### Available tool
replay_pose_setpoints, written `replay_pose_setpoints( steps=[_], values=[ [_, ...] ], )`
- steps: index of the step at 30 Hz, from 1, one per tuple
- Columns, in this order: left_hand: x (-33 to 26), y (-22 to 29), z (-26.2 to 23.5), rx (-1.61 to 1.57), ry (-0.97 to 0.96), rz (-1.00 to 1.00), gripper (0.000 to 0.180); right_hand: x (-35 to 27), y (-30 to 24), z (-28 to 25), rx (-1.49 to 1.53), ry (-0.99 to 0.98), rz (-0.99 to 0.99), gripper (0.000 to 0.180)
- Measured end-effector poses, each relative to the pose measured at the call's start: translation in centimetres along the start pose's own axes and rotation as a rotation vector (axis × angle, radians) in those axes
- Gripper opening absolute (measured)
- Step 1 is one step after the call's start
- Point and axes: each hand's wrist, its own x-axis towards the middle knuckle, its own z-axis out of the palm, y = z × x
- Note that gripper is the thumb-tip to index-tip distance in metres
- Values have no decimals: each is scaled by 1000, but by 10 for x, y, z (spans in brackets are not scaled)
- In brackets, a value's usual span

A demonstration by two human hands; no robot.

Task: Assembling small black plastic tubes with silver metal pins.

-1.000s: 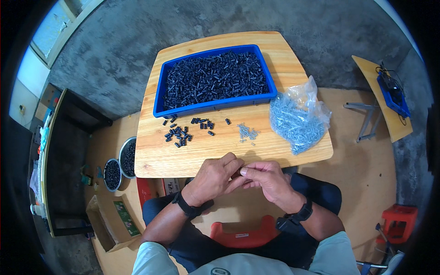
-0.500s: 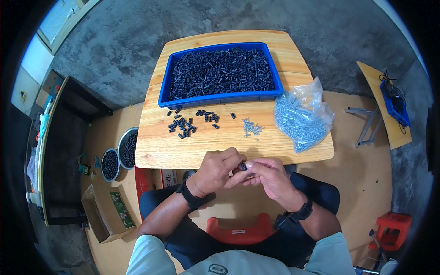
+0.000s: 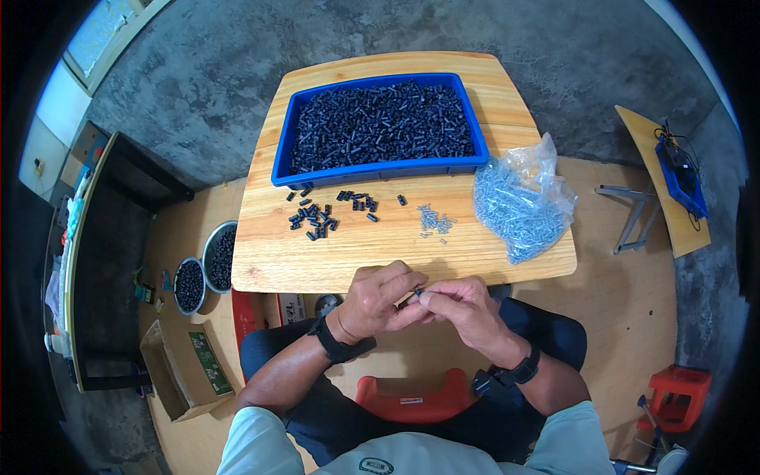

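Note:
Just off the table's near edge, my two hands meet around a small black plastic piece (image 3: 416, 294), mostly covered by fingers. My left hand (image 3: 378, 299) is closed and grips it between thumb and fingers. The thumb and forefinger of my right hand (image 3: 465, 307) pinch at the same piece; whether a screw is in that pinch, I cannot tell. Beyond the hands lie a loose group of short black cylindrical pieces (image 3: 314, 220), a second group of black pieces (image 3: 360, 201) and a small scatter of silver screws (image 3: 435, 220).
A blue tray (image 3: 380, 172) full of black pieces occupies the far part of the wooden table (image 3: 317, 265). A clear bag (image 3: 522, 210) of silver screws rests at right. On the floor at left are two metal bowls (image 3: 205, 294) of black parts and a cardboard box (image 3: 170, 372).
Both hands have turned slightly and dropped a little, with the fingers closer over the black piece, so less of it shows. Things on the table have not moved.

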Motion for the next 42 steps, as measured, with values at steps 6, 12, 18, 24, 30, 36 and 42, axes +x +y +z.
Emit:
replay_pose_setpoints(
  steps=[6,12,18,24,30,36,42],
  values=[
    [8,5,-9,64,-80,-30,34,0,-2,1,-49,23,-31,29],
    [8,8,-6,64,-212,-97,40,1,-1,0,-57,17,-24,29],
    [-2,13,6,57,-218,-218,45,1,0,1,-141,68,-28,27],
    [-4,19,10,25,-203,-229,43,-2,4,5,-62,96,-45,22],
    [-5,19,7,70,-281,-246,35,-2,3,3,-123,64,-69,21],
    [-5,17,7,57,-259,-218,33,0,12,3,-94,54,-123,24],
    [-9,13,10,82,-281,-211,29,0,15,6,-76,102,-89,23]
  ],
)
